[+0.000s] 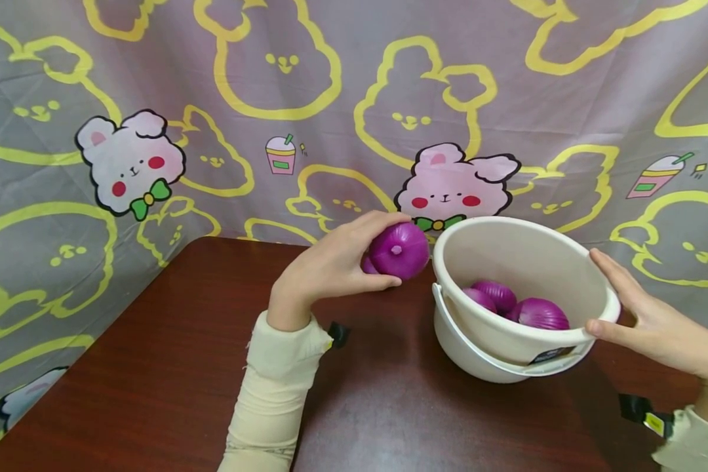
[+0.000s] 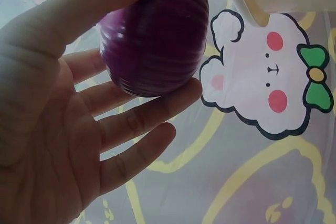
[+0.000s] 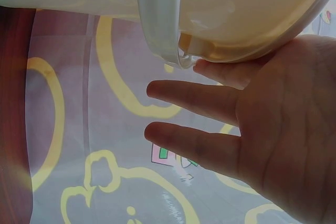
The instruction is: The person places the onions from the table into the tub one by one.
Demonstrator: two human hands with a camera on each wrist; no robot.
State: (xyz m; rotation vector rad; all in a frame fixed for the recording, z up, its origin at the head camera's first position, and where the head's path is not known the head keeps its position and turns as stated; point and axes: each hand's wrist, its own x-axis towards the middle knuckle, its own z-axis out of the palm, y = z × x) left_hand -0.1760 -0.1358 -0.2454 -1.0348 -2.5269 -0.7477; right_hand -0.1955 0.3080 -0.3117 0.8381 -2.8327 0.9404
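In the head view my left hand (image 1: 330, 259) holds a purple onion (image 1: 402, 250) just left of the bucket's rim, thumb below and fingers above. The left wrist view shows that onion (image 2: 157, 35) between thumb and fingers, the lower fingers (image 2: 139, 156) spread away from it. A purple patch (image 1: 368, 265) shows behind it, mostly hidden; I cannot tell what it is. Several purple onions (image 1: 541, 313) lie inside the cream bucket (image 1: 478, 354). My right hand (image 1: 655, 324) touches the bucket's right rim, thumb in front. Straight fingers (image 3: 194, 100) extend along its outside in the right wrist view.
A dark brown wooden table (image 1: 153, 367) carries the bucket. The bucket's handle (image 1: 478, 351) hangs down along its front. Behind the table hangs a grey curtain (image 1: 342, 144) printed with yellow outlines and rabbits. Small black devices (image 1: 339, 334) are worn at both wrists.
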